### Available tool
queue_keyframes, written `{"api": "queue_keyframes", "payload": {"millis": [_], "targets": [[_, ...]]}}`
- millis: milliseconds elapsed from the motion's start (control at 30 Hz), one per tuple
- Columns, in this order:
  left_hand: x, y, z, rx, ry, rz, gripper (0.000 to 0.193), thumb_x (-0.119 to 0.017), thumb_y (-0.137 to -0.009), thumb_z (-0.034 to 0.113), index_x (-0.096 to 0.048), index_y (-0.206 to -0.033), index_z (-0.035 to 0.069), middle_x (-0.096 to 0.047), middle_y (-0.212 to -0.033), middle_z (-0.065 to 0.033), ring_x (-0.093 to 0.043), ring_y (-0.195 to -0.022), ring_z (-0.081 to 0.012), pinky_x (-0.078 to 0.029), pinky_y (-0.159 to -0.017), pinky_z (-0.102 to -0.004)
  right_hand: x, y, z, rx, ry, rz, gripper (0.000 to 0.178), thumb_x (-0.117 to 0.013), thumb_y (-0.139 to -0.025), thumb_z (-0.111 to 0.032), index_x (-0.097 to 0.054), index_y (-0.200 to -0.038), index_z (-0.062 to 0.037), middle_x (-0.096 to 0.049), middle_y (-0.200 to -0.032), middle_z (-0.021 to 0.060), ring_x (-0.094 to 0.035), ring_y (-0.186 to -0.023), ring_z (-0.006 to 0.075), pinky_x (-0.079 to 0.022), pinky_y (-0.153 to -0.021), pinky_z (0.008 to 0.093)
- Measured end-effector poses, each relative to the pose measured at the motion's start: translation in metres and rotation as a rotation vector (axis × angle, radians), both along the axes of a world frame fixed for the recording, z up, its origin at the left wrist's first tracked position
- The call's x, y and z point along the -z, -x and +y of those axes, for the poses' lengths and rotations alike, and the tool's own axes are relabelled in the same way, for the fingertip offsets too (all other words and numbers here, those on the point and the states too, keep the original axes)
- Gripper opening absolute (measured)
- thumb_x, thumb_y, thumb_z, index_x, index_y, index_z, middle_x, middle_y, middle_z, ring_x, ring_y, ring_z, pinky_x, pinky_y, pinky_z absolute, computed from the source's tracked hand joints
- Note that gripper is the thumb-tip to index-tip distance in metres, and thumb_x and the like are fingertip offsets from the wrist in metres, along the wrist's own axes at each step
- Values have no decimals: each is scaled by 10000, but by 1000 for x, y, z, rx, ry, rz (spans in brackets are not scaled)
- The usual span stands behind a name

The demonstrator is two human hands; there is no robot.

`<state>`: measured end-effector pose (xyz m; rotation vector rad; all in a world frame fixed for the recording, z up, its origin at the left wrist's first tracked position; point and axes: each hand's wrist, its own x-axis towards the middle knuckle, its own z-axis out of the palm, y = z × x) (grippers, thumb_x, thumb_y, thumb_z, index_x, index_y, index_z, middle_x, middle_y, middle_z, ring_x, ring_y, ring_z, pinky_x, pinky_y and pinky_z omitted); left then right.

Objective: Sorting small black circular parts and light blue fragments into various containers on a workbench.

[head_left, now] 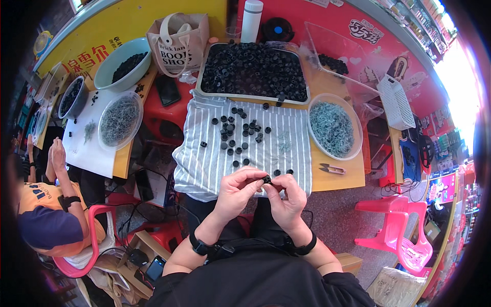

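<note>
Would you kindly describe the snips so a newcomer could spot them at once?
Start at the wooden table under the striped cloth. On its bare wood right of the cloth, just below the tub of grey-green pieces, lie the snips. Unlike the small black pieces, they are slender and partly pinkish.

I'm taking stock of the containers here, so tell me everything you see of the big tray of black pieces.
The tray is wide, shallow and roughly rectangular, with rounded corners and a pale rim; whether it is plastic or metal, I cannot tell. Inside, many small black pieces hide much of its bottom. It lies flat on the table, just beyond the striped cloth, which reaches its near side. Neither hand touches it.
</note>
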<state>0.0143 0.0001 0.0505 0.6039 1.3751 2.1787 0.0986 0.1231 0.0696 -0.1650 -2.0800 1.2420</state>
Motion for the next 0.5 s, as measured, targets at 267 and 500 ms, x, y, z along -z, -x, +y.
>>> {"api": "queue_keyframes", "payload": {"millis": [267,500], "targets": [[13,4,0,91,-150,-265,230,-642,-904,-40,-679,-1130,-13,-673,-1050,-60,-638,-945,-114,-509,-831,-239,3,1,0,-9,96,7,180,-740,-802,61,-600,-902,6,-597,-762,66,-599,-636,116,-471,-576,242],[18,5,0,166,-272,-510,220,-631,-910,-35,-657,-1129,-32,-688,-1043,-103,-656,-948,-143,-528,-848,-271,0,3,-1,-3,55,7,172,-738,-801,64,-606,-895,6,-606,-762,73,-597,-629,136,-481,-572,254]]}}
